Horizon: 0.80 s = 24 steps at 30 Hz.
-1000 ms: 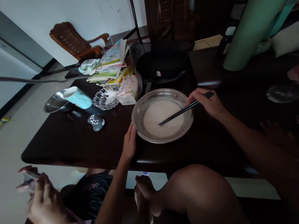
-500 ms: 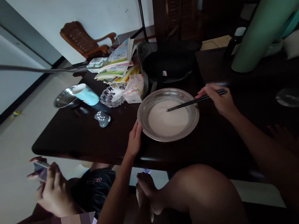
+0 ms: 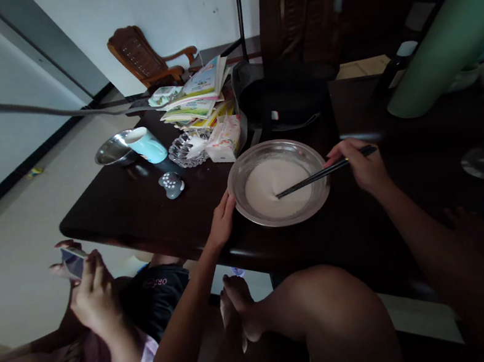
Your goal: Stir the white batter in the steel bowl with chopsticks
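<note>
A wide metal bowl stands on the dark table, with pale, creamy liquid in its lower part. My left hand holds the bowl's left rim, fingers along the outside. In my right hand, closed at the bowl's right side, is a pair of black chopsticks. Their tips dip into the liquid near its middle, where the surface is slightly rippled. How the left thumb sits on the rim is hard to make out.
Behind the bowl are a tissue pack, a glass dish, stacked books and a black bag. A blue cup and a second metal bowl stand left. A green flask rises at right. Someone beside me holds a phone.
The chopstick tips have moved nearer to me within the liquid, and the chopsticks slant more. My left hand stays at the bowl's rim. The whole view has shifted slightly.
</note>
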Available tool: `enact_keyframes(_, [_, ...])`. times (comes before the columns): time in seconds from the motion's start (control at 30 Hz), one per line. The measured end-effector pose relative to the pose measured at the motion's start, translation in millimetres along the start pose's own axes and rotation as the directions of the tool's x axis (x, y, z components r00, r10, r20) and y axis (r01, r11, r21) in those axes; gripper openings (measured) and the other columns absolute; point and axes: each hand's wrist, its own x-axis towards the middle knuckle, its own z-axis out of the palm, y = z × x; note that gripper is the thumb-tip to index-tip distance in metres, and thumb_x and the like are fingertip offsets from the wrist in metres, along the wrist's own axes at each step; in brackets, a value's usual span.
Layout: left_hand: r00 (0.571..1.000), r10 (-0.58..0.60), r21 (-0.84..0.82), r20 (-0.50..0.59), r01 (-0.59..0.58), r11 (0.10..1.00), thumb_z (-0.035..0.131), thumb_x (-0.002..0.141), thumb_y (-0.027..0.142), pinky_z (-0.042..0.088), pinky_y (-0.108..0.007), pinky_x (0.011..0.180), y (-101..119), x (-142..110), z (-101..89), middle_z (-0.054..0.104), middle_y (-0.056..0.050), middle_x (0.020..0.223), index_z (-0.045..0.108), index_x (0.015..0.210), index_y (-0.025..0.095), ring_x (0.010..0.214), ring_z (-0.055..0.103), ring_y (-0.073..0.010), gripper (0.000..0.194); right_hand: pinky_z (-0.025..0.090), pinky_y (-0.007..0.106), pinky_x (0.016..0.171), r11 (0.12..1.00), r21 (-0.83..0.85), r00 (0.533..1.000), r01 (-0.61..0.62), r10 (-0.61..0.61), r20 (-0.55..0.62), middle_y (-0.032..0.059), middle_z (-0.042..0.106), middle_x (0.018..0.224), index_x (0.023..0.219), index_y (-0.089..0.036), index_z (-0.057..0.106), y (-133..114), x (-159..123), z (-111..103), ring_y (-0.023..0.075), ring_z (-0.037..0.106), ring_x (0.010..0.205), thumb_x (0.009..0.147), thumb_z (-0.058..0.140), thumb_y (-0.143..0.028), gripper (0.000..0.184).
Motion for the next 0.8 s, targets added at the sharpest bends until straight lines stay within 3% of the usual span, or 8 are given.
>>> enact_keyframes(0.1, [1.000,-0.001,0.002,-0.008,0.001,1.000,0.040,0.095,0.056,0.023,-0.038,0.120,1.2,-0.2,-0.4,0.048,-0.007,0.150,0.051,0.142,0.015,0.141,0.040,-0.0244,0.063,0.057,0.035,0.075,0.996,-0.077,0.997,0.033,-0.027,0.077,0.0013,0.075,0.075,0.078,-0.026,0.073,-3.1,-0.2,1.9,0.0194,0.071,0.076,0.090,0.058,-0.052,0.032])
enact_keyframes(0.27, [1.000,-0.009,0.032,-0.003,0.009,0.999,0.040,0.095,0.058,0.022,-0.038,0.120,2.7,-0.2,-0.9,0.050,-0.006,0.149,0.052,0.141,0.017,0.141,0.040,-0.0248,0.063,0.055,0.032,0.062,1.000,-0.015,0.995,0.012,-0.014,-0.098,0.0007,0.070,0.062,0.072,-0.023,0.068,-1.4,1.5,-0.9,0.0163,0.068,0.058,0.093,0.053,-0.049,0.036])
enact_keyframes(0.43, [1.000,-0.020,0.043,-0.022,0.021,0.999,0.040,0.093,0.062,0.022,-0.040,0.120,3.0,0.2,-0.7,0.051,-0.007,0.148,0.053,0.140,0.017,0.141,0.040,-0.0260,0.066,0.056,0.033,0.078,0.996,-0.081,0.995,0.038,-0.031,0.090,0.0018,0.075,0.077,0.078,-0.024,0.072,-3.3,-0.2,2.3,0.0181,0.072,0.079,0.091,0.057,-0.047,0.031])
enact_keyframes(0.5, [1.000,-0.015,0.053,-0.028,0.017,0.998,0.040,0.093,0.062,0.022,-0.040,0.120,3.4,0.6,-0.7,0.051,-0.007,0.148,0.054,0.139,0.017,0.142,0.038,-0.0260,0.067,0.056,0.033,0.077,0.995,-0.092,0.999,0.032,-0.031,0.017,0.0018,0.075,0.077,0.076,-0.023,0.071,-2.9,1.1,1.0,0.0176,0.071,0.078,0.091,0.057,-0.049,0.033])
enact_keyframes(0.6, [0.999,-0.021,0.067,-0.027,0.023,0.998,0.040,0.092,0.063,0.022,-0.040,0.120,3.7,1.1,-1.0,0.052,-0.008,0.147,0.054,0.139,0.016,0.142,0.037,-0.0261,0.068,0.055,0.030,0.063,1.000,0.005,0.995,-0.016,0.017,-0.102,-0.0002,0.069,0.062,0.073,-0.022,0.068,-1.1,2.9,-1.3,0.0152,0.068,0.060,0.091,0.056,-0.051,0.037])
enact_keyframes(0.73, [0.999,-0.023,0.057,-0.025,0.024,0.998,0.040,0.092,0.063,0.021,-0.041,0.121,2.1,1.2,-1.4,0.051,-0.008,0.148,0.054,0.139,0.016,0.142,0.038,-0.0266,0.068,0.056,0.031,0.070,1.000,0.005,0.999,0.003,-0.003,0.045,0.0004,0.072,0.067,0.078,-0.023,0.071,-3.3,1.9,1.3,0.0158,0.070,0.067,0.091,0.057,-0.051,0.034])
enact_keyframes(0.8, [0.999,-0.020,0.048,-0.033,0.022,0.999,0.040,0.093,0.063,0.021,-0.041,0.120,1.0,1.2,-1.4,0.051,-0.009,0.148,0.054,0.139,0.016,0.141,0.039,-0.0268,0.068,0.056,0.032,0.076,0.999,-0.042,0.999,0.024,-0.022,0.045,0.0013,0.074,0.073,0.078,-0.023,0.071,-4.5,2.0,1.8,0.0167,0.071,0.075,0.089,0.058,-0.052,0.034])
